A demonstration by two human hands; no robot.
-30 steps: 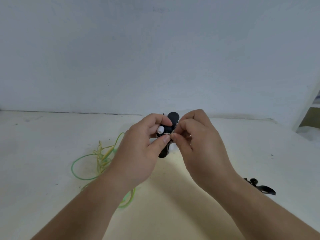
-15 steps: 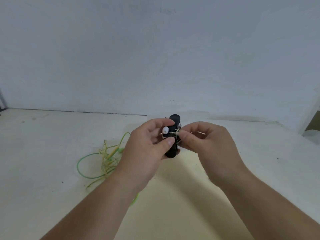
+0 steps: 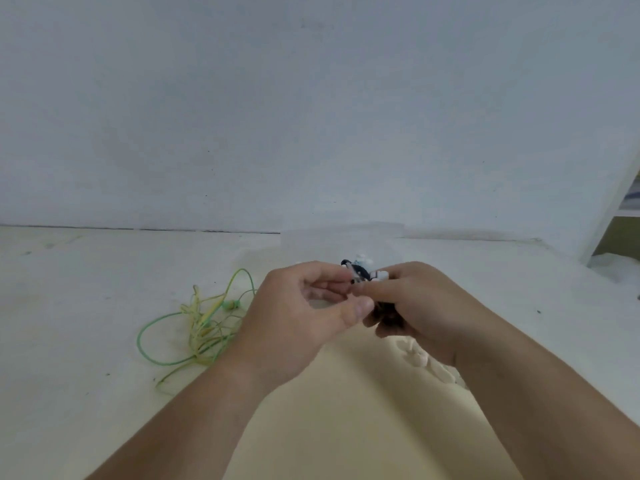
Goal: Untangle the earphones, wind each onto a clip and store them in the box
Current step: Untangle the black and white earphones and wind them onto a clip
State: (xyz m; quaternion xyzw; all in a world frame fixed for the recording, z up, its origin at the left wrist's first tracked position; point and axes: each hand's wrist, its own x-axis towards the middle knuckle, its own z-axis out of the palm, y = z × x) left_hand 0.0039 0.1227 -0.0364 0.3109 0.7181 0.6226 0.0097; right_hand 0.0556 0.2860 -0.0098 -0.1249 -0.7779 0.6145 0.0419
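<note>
Between my two hands, just above the table, is a black clip (image 3: 360,271) with a white earphone (image 3: 377,274) wound on it. My right hand (image 3: 429,306) grips the clip from the right, fingers curled round its lower part. My left hand (image 3: 301,317) pinches the wound earphone at the clip's top left, its thumb against my right fingers. Most of the clip is hidden by my fingers. A tangled green and yellow earphone (image 3: 201,327) lies loose on the table to the left of my left wrist.
The white table (image 3: 86,289) meets a pale wall at the back. A faint translucent box (image 3: 311,240) stands just behind my hands. A white shelf frame (image 3: 613,209) rises at the far right. White marks (image 3: 422,360) show under my right wrist.
The clip passed from my left hand's grip into my right hand, and both hands moved slightly right. The spare black clip seen on the table at the right a second ago is out of sight.
</note>
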